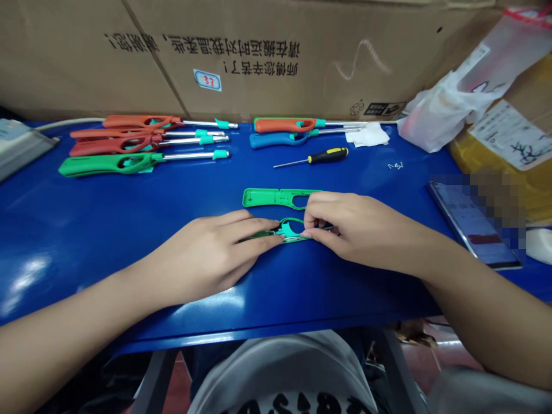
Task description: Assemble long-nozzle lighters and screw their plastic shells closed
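Observation:
An opened green lighter body (294,221) lies on the blue table, a teal trigger (288,231) showing inside it. Over its left part rests my left hand (228,244), fingers closed on the shell with the fingertips beside the trigger. My right hand (340,221) pinches at the right part of the same body; its curled fingers hide what lies between them. Just behind is the loose green half shell (269,198), flat with its inner side up, its right end covered by my right hand.
Several long-necked lighters, including a green one (107,165) and a blue one (276,139), lie at the back. A screwdriver (330,155), small screws (395,166) and white tissue (368,135) are nearby. A phone (474,224) lies right; a cardboard box (259,57) stands behind.

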A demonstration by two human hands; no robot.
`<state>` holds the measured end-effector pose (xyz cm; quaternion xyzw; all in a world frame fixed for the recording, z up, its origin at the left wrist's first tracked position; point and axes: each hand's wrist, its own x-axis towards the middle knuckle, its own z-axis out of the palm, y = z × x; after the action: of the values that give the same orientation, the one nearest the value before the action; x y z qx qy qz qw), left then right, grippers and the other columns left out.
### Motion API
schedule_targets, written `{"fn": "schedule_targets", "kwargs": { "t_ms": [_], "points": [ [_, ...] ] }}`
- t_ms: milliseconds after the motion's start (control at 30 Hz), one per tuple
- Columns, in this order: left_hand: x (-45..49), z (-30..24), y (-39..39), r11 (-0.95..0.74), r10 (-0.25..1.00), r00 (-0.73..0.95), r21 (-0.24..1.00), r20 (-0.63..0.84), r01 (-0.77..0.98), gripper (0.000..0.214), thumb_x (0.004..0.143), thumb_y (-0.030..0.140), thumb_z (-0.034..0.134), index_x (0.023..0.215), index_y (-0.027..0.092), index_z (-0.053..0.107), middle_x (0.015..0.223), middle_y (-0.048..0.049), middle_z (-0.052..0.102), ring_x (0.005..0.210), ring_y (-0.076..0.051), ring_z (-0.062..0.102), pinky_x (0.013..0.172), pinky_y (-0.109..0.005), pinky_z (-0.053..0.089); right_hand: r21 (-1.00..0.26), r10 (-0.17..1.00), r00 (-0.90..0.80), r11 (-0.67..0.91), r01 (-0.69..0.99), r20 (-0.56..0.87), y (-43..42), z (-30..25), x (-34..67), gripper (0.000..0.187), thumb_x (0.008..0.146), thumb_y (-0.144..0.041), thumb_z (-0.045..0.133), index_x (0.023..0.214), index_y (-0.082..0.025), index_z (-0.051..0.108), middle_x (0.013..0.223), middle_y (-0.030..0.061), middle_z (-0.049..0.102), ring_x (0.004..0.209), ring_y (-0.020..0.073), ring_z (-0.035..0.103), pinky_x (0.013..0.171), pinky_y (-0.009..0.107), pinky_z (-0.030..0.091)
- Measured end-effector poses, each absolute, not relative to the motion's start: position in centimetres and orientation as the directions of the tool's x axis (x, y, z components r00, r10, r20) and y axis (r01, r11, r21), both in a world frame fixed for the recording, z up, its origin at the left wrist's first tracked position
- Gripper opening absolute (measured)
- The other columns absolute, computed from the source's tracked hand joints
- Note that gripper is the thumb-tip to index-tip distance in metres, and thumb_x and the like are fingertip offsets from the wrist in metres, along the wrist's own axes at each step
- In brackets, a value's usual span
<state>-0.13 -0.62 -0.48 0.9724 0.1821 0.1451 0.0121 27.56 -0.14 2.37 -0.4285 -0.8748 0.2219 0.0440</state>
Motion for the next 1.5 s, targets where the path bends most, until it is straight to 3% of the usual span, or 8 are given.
{"fn": "schedule_targets", "kwargs": {
  "t_ms": [267,500,733,1067,1300,1500],
  "points": [
    [-0.2,-0.5,-0.5,-0.930,0.366,0.886,0.069,0.286,0.362,0.033,0.106,0.017,0.053,0.136,0.016,0.068,0.134,-0.0134,0.074,0.114,-0.029,0.074,0.093,-0.044,0.066,-0.202,0.704,-0.702,0.675,0.709,-0.110,-0.7,2.6,27.2,0.021,0.109,-0.022,0.046,0.095,-0.018,0.061,0.101,0.0083,0.067,0.090,0.0232,0.059,0.079,0.036,0.040],
    [-0.3,-0.7,-0.5,-0.937,0.346,0.892,0.061,0.292,0.343,0.036,0.105,0.018,0.055,0.140,0.015,0.065,0.138,-0.0130,0.073,0.112,-0.029,0.073,0.092,-0.044,0.065,-0.216,0.615,-0.787,0.764,0.608,-0.041,-0.4,2.4,27.5,0.022,0.110,-0.028,0.049,0.096,-0.018,0.063,0.099,0.0056,0.068,0.091,0.0225,0.059,0.081,0.034,0.040],
    [-0.3,-0.6,-0.5,-0.940,0.337,0.898,0.050,0.282,0.337,0.036,0.105,0.016,0.053,0.139,0.014,0.065,0.137,-0.0126,0.073,0.113,-0.029,0.073,0.093,-0.042,0.064,-0.170,0.601,-0.799,0.786,0.595,-0.016,-0.4,2.0,27.5,0.025,0.110,-0.024,0.044,0.096,-0.018,0.063,0.096,0.0054,0.067,0.088,0.0225,0.057,0.080,0.035,0.039],
    [0.1,-0.5,-0.8,-0.939,0.325,0.917,-0.037,0.229,0.342,0.037,0.105,0.014,0.052,0.139,0.010,0.067,0.138,-0.0135,0.072,0.111,-0.032,0.071,0.087,-0.048,0.067,-0.375,0.775,-0.628,0.563,0.737,-0.069,-0.3,2.0,27.0,0.011,0.101,-0.024,0.063,0.091,-0.020,0.062,0.100,0.0025,0.067,0.089,0.0191,0.061,0.072,0.032,0.037],
    [-0.1,-0.3,-0.9,-0.938,0.324,0.922,-0.056,0.210,0.343,0.038,0.106,0.015,0.051,0.140,0.010,0.067,0.140,-0.0135,0.071,0.110,-0.032,0.071,0.087,-0.049,0.068,-0.502,0.744,-0.664,0.550,0.667,-0.067,0.2,1.9,27.5,0.017,0.099,-0.011,0.056,0.087,-0.018,0.067,0.092,0.0017,0.067,0.085,0.0149,0.060,0.074,0.029,0.041],
    [-0.2,-0.4,-0.8,-0.936,0.321,0.924,-0.077,0.205,0.343,0.041,0.105,0.013,0.052,0.143,0.011,0.065,0.141,-0.0123,0.071,0.110,-0.032,0.071,0.087,-0.047,0.068,-0.588,0.823,-0.556,0.396,0.705,-0.113,0.4,2.2,27.8,0.014,0.088,-0.008,0.064,0.083,-0.018,0.071,0.083,-0.0013,0.070,0.074,0.0122,0.059,0.067,0.026,0.043]
  ]
}}
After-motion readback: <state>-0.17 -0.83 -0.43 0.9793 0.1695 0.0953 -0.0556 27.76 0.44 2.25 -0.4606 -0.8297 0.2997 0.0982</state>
